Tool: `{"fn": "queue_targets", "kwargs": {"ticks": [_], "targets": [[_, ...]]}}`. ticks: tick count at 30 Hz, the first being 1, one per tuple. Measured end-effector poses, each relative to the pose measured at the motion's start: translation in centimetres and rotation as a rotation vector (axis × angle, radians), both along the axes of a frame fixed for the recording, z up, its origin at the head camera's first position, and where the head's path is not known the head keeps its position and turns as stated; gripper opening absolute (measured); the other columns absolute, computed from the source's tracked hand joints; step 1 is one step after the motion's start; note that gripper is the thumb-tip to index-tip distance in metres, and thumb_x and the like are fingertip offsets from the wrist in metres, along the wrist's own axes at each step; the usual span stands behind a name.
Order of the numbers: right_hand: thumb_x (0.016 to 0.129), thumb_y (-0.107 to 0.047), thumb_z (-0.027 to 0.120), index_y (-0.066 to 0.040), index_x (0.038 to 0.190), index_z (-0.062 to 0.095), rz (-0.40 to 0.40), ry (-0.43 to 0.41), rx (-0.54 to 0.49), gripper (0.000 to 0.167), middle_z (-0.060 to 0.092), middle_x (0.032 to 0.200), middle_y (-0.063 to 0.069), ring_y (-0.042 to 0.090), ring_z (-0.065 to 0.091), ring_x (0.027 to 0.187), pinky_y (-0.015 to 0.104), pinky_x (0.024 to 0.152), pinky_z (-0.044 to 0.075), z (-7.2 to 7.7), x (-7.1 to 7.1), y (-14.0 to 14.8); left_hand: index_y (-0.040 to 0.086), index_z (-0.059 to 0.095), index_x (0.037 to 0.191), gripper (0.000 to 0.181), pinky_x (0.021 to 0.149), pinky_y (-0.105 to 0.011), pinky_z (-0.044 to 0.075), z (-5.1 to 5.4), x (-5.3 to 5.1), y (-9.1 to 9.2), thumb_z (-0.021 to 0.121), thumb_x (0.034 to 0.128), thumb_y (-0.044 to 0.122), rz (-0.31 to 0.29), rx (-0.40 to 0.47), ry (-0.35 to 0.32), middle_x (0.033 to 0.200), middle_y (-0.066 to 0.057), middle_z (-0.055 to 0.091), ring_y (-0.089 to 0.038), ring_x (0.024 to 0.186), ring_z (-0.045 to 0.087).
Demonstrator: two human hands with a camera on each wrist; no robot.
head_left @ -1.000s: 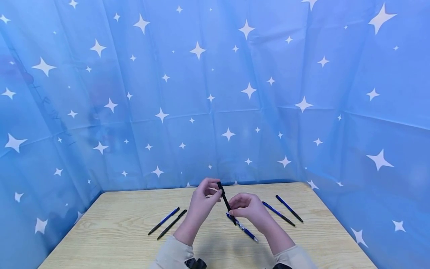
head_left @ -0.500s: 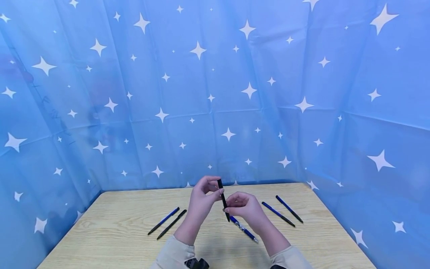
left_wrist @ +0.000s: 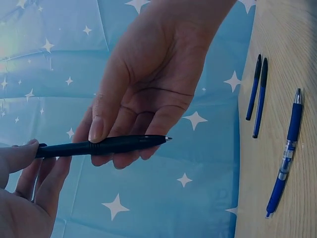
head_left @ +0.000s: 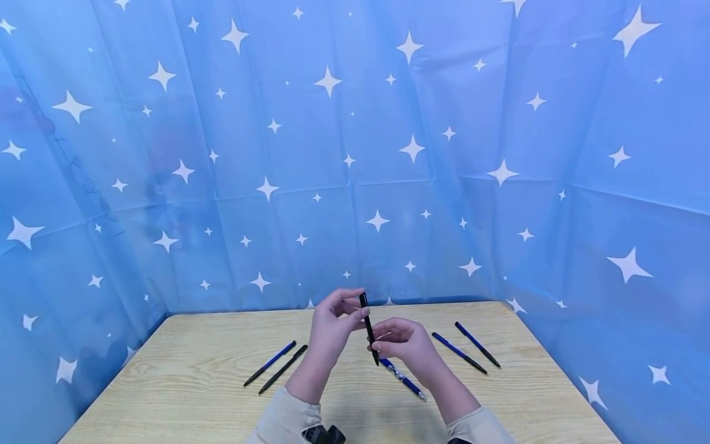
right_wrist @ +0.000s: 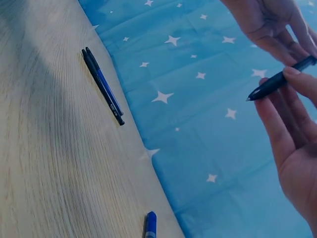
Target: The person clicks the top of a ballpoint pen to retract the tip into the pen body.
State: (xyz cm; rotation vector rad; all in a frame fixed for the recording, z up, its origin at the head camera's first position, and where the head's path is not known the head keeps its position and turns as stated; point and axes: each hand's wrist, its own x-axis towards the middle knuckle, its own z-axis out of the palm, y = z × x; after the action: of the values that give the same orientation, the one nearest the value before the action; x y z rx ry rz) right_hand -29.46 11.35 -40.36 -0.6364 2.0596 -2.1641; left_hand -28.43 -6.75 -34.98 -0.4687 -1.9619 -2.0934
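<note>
A black retractable pen (head_left: 368,320) is held slanting, close to upright, above the table, its metal point down in the head view. My left hand (head_left: 331,330) pinches its upper end between thumb and fingers, the index finger at the very top. Lower down, near the writing tip, my right hand (head_left: 409,343) pinches the barrel. In the left wrist view the right thumb lies along the black pen (left_wrist: 124,144) and the silver tip is bare. Below the right hand, a blue pen with a patterned middle (head_left: 409,385) lies on the table, partly hidden in the head view.
Left of the hands lie a blue-and-black pen (head_left: 270,363) and a black pen (head_left: 283,369), side by side. Two more blue-and-black pens, an inner one (head_left: 459,353) and an outer one (head_left: 478,345), lie at the right. A starry blue curtain (head_left: 310,154) surrounds the wooden table (head_left: 194,382).
The black pen has come a little more upright, its lower end swinging left and slightly up. My right hand has moved slightly left with it. The pens on the table have stayed put.
</note>
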Motion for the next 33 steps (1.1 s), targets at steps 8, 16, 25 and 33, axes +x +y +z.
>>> {"fn": "queue_targets", "kwargs": {"ticks": [8,16,25,33], "targets": [[0.085,-0.011,0.076,0.006,0.114,0.066,0.019,0.009,-0.030,0.035,0.071,0.101,0.016,0.027,0.068,0.091,0.042,0.077,0.057,0.06,0.10,0.02,0.004,0.070,0.114,0.032,0.072,-0.038,0.058,0.51,0.36,0.00,0.072,0.0841,-0.006,0.008,0.022,-0.007,0.091,-0.011,0.062,-0.021,0.081,0.063],[0.084,-0.011,0.078,0.006,0.113,0.066,0.020,0.015,-0.046,0.035,0.071,0.099,0.015,0.025,0.069,0.087,0.042,0.077,0.057,0.13,0.35,0.00,0.002,0.070,0.115,0.032,0.073,-0.039,0.058,0.68,0.48,-0.16,0.073,0.0836,-0.005,-0.008,0.046,-0.038,0.088,-0.010,0.063,-0.020,0.082,0.065],[0.083,-0.009,0.078,0.003,0.112,0.068,0.021,0.006,-0.048,0.033,0.071,0.100,0.013,0.025,0.069,0.087,0.042,0.077,0.057,-0.01,0.34,0.19,0.003,0.070,0.114,0.031,0.074,-0.039,0.058,0.60,0.65,-0.27,0.074,0.0835,-0.004,-0.026,0.040,-0.046,0.087,-0.009,0.063,-0.021,0.083,0.065],[0.084,-0.009,0.077,0.000,0.116,0.068,0.059,0.021,-0.015,0.034,0.071,0.102,0.012,0.025,0.069,0.089,0.042,0.077,0.057,0.46,0.55,0.48,0.008,0.065,0.120,0.038,0.076,-0.041,0.057,0.60,0.79,-0.56,0.072,0.0848,-0.005,-0.061,0.028,-0.039,0.089,-0.009,0.059,-0.023,0.086,0.063]]}}
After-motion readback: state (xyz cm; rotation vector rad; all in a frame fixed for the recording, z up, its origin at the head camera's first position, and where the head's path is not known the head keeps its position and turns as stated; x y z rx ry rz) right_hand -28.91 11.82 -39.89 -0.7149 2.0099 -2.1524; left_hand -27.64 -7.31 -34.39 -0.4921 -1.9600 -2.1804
